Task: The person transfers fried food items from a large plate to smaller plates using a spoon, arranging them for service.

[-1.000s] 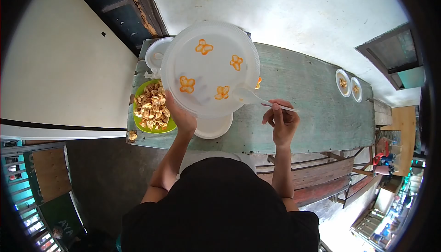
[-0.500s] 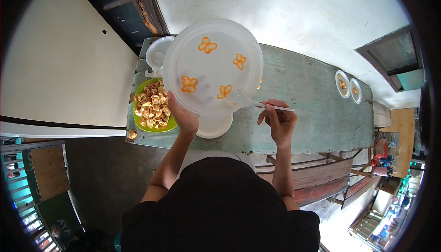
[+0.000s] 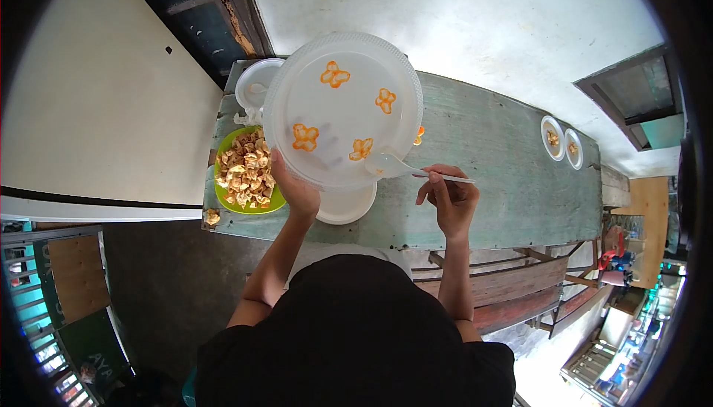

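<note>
My left hand [image 3: 299, 190] grips a large translucent plastic lid [image 3: 343, 114] by its lower left edge, and its fingers show faintly through from behind. Several orange sauce outlines, shaped like butterflies or flowers, mark the lid's face. In my right hand [image 3: 450, 197], a clear plastic spoon [image 3: 401, 167] is pinched by its handle. The spoon's bowl overlaps the lid's lower right edge, near one orange shape; whether it touches cannot be told. A white plate [image 3: 346, 208] lies partly hidden under the lid. Left of my left hand stands a green bowl [image 3: 276, 200] full of fried, folded pastry pieces [image 3: 249, 173].
Two white plates [image 3: 550, 126] holding some food sit at the right end of the green table [image 3: 490, 184]. A white bowl [image 3: 245, 95] is at the back left. One pastry piece [image 3: 212, 217] lies at the left corner. Wooden benches [image 3: 512, 288] run along the table's front.
The lid has shifted very slightly left, showing more of the orange item behind its right edge. Both hands keep their holds, and the spoon stays at the lid's lower right.
</note>
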`<state>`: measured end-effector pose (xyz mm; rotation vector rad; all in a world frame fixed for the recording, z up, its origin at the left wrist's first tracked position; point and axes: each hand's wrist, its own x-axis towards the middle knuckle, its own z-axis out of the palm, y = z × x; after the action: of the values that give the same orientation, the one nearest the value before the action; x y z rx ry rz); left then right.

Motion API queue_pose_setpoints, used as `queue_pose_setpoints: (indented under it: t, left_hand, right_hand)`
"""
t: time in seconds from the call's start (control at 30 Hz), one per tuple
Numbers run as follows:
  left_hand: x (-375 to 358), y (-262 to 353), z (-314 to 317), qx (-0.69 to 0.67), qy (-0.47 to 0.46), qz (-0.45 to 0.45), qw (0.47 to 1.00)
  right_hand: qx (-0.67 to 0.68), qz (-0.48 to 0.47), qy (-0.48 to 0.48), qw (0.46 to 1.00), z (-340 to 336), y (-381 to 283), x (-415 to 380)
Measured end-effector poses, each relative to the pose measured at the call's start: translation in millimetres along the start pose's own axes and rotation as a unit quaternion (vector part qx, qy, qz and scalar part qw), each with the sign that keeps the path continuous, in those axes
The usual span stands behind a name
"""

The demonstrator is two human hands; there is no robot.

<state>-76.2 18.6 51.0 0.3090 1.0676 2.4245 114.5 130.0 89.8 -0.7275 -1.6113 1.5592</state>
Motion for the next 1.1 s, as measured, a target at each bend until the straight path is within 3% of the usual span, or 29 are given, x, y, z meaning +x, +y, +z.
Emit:
queue_pose_setpoints:
  t: [0.43,0.5,0.63,0.73,0.8,0.9,1.1]
  left_hand:
    - [1,-1,-6,0.055,0.005,0.014,0.998]
    - [3,1,-5,0.007,-0.008,-0.017,1.000]
    - [11,-4,-12,0.045,0.019,-0.079,0.996]
    - [14,0,-9,0.119,-0.065,-0.113,0.984]
    - [17,4,-5,0.105,-0.077,-0.203,0.970]
    - [19,4,-3,0.051,-0.060,-0.268,0.960]
    - [16,1,-3,0.060,-0.059,-0.257,0.963]
  right_hand:
    - [0.016,0.007,0.011,1.000,-1,-2,-1]
    - [0.052,-0.011,0.030,0.998,-9,0,0]
    - [0.075,-0.048,0.095,0.991,-18,-2,4]
    - [0.088,-0.058,0.145,0.984,-27,-4,3]
    - [0.041,-0.088,0.154,0.983,-35,-4,1]
    - [-0.005,-0.113,0.156,0.981,-44,-3,-1]
    - [-0.035,-0.088,0.106,0.990,-38,-4,-10]
